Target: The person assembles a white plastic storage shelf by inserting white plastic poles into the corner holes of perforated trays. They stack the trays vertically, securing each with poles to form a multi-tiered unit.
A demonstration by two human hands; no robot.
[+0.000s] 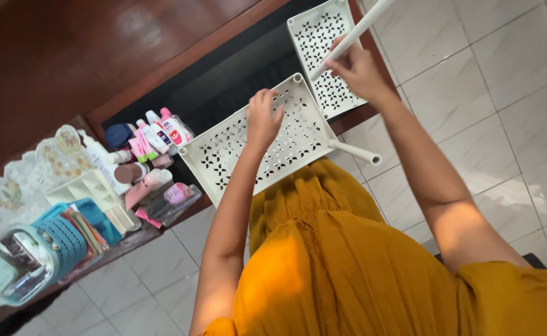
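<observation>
White perforated plastic shelf tray (236, 149), rectangular, with corner sockets, tilted across the dark wooden counter (49, 56) edge. White tube (365, 25), held slanting over a second matching tray (314, 37) lying farther along the counter. Another white tube (355, 152) plugged into near tray's corner.

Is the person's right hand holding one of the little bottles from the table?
No, the right hand grips a white pole over a perforated white tray, while the bottles stand apart on the table.

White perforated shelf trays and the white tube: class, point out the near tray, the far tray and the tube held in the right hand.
Near tray (223, 149), head view, perforated face.
Far tray (314, 31), head view, perforated face.
White tube (363, 26), head view, mid-shaft.
</observation>
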